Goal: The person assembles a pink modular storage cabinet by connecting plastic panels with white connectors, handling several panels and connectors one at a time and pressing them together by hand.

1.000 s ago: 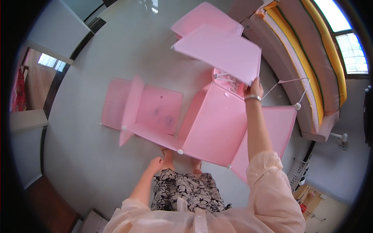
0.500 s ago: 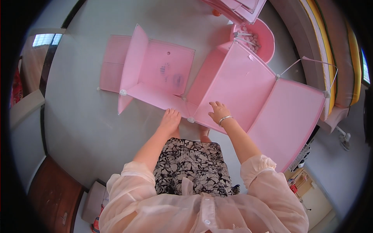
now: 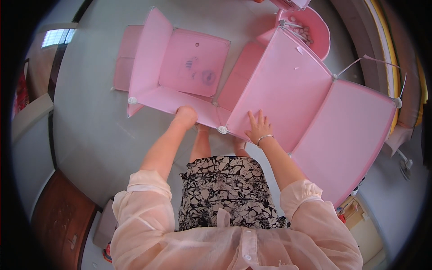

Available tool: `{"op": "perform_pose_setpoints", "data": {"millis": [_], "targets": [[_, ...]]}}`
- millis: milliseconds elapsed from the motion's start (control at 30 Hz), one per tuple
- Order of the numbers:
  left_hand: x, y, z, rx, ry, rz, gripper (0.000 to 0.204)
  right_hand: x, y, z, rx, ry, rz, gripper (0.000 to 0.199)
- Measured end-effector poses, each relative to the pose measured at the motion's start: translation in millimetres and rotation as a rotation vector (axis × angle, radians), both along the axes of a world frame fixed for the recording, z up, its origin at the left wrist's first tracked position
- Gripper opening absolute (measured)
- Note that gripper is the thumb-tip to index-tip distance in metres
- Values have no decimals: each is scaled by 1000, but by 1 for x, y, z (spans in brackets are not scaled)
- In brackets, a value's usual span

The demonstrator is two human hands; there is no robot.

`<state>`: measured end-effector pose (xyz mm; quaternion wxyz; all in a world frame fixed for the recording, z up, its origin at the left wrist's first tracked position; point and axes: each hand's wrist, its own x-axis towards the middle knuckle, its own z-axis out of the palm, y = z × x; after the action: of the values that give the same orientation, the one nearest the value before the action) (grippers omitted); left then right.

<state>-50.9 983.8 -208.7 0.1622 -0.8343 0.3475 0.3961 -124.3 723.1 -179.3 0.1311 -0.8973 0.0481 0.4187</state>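
Note:
A partly joined cube storage unit of pink plastic panels stands in front of me, with white corner connectors. My left hand (image 3: 186,117) is closed over the near edge of a pink panel (image 3: 155,99) at the unit's left; its fingertips are hidden. My right hand (image 3: 259,129) lies with spread fingers on a large pink panel (image 3: 288,85), a bangle at its wrist. Between the hands sits a white connector (image 3: 222,130). Another panel (image 3: 348,130) slopes off to the right. At far left a panel (image 3: 150,54) stands upright beside a panel with a small hole (image 3: 202,47).
A pink tub (image 3: 321,33) holding white connectors stands behind the unit, beside stacked pink panels (image 3: 294,3). Thin rods of a bare frame (image 3: 360,58) rise at the right near a cushioned seat (image 3: 375,40). A brown wooden cabinet (image 3: 60,216) is at lower left.
My left hand has moved left and farther along the panel edge, and its fingers have curled. My right hand's fingers have spread flatter. The unit sits slightly higher in view, its left upright panel shifted left.

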Motion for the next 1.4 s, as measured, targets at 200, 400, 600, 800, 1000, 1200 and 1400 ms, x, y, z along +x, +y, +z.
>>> {"op": "perform_pose_setpoints", "data": {"millis": [200, 400, 600, 800, 1000, 1200, 1400], "targets": [[-31, -1, 3, -145, -20, 11, 13, -19, -15, 9, 3, 27, 23, 70], [14, 50, 29, -261, 232, 802, 22, -24, -8, 11, 40, 46, 8, 70], [23, 113, 37, 107, -650, 770, 13, -24, -12, 7, 44, -48, 17, 70], [33, 91, 51, 141, -884, 722, 17, -30, -30, 6, 47, -37, -30, 71], [61, 107, 61, 397, -392, 1046, 22, -48, -34, -2, 71, -114, -56, 74], [65, 152, 43, 331, -126, 1250, 20, -47, -25, 6, 46, -72, -29, 76], [67, 122, 62, 301, -122, 1164, 17, -61, -59, 3, 62, -103, -33, 79]]}}
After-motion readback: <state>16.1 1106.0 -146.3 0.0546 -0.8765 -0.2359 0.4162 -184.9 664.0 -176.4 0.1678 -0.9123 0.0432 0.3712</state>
